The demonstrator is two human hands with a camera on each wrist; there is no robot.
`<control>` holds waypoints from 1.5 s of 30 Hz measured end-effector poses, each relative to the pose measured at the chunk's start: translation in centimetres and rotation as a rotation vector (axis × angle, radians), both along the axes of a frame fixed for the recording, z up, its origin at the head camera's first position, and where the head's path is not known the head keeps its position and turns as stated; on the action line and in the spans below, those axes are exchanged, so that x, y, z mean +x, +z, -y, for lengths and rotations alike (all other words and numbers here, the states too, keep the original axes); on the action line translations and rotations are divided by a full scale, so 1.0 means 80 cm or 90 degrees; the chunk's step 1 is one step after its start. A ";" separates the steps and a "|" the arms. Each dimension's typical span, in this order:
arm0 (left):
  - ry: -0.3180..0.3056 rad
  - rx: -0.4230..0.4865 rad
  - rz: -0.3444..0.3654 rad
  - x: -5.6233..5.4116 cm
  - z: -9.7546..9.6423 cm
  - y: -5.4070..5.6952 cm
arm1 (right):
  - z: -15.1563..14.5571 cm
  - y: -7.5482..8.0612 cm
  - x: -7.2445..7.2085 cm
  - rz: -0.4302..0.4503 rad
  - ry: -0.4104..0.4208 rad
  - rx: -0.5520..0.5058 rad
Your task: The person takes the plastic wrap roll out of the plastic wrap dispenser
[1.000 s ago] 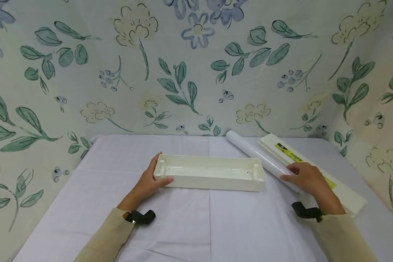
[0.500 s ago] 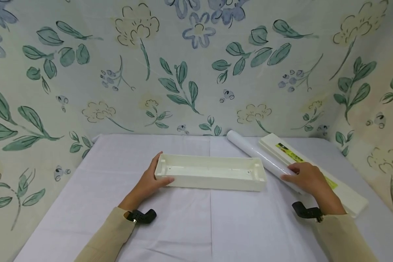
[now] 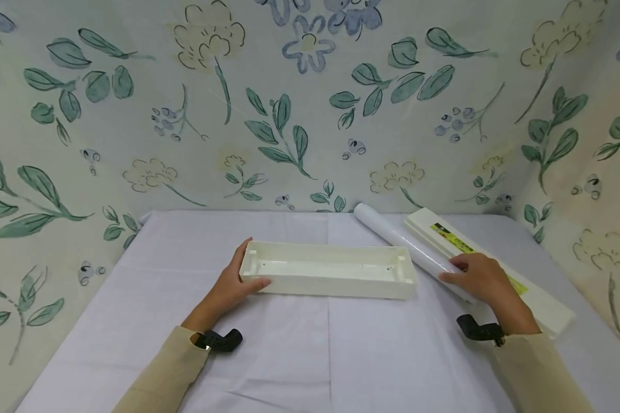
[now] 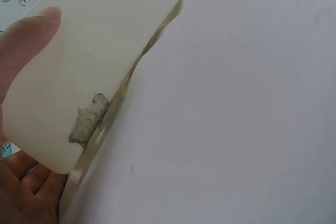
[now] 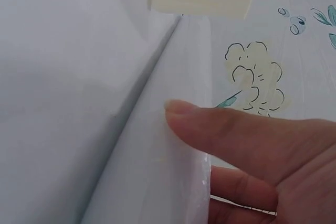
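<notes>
A long, open-topped cream plastic box (image 3: 336,288) lies on the cloth in the middle. My left hand (image 3: 229,290) grips its left end, thumb on the front wall and fingers round the far side. In the left wrist view a grey patch (image 4: 89,120) marks the box wall (image 4: 100,35) near its lower edge. To the right lies a shiny white roll (image 3: 392,232), slanting away to the back; it looks like wrapping film. My right hand (image 3: 488,282) holds its near end, with the thumb on top in the right wrist view. The hand hides part of the roll.
Beside the roll, on its right, a long cream cover-like piece (image 3: 539,304) with a yellow-green label (image 3: 452,238) lies at a slant. White cloth (image 3: 279,355) covers the table. Flower-patterned fabric (image 3: 310,132) stands behind and at the sides.
</notes>
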State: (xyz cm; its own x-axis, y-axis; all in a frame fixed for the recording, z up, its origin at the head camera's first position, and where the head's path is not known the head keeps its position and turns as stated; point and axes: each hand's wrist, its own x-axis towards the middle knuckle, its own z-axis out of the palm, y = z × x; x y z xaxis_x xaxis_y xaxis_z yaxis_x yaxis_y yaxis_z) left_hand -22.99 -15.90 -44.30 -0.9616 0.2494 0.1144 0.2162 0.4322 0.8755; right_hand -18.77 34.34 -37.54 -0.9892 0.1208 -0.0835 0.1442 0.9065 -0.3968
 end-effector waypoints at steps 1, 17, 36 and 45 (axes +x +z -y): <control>0.000 -0.001 -0.001 0.000 0.001 0.000 | 0.001 0.000 -0.001 0.000 0.000 -0.001; -0.004 0.007 -0.007 -0.004 0.000 0.003 | 0.001 0.004 -0.003 0.017 0.003 0.005; -0.019 0.005 -0.040 -0.005 -0.001 -0.001 | -0.001 0.010 0.003 0.008 0.011 0.012; -0.018 -0.010 -0.054 -0.002 0.000 0.003 | 0.000 0.011 0.000 -0.010 0.025 0.015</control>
State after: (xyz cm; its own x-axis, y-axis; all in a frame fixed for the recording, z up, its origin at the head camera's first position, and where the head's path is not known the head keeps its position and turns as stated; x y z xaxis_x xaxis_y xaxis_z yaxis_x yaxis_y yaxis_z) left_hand -23.15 -15.92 -44.02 -0.9409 0.2795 0.1911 0.3022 0.4388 0.8462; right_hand -18.73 34.34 -36.66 -0.9944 0.0836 -0.0649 0.1020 0.9205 -0.3772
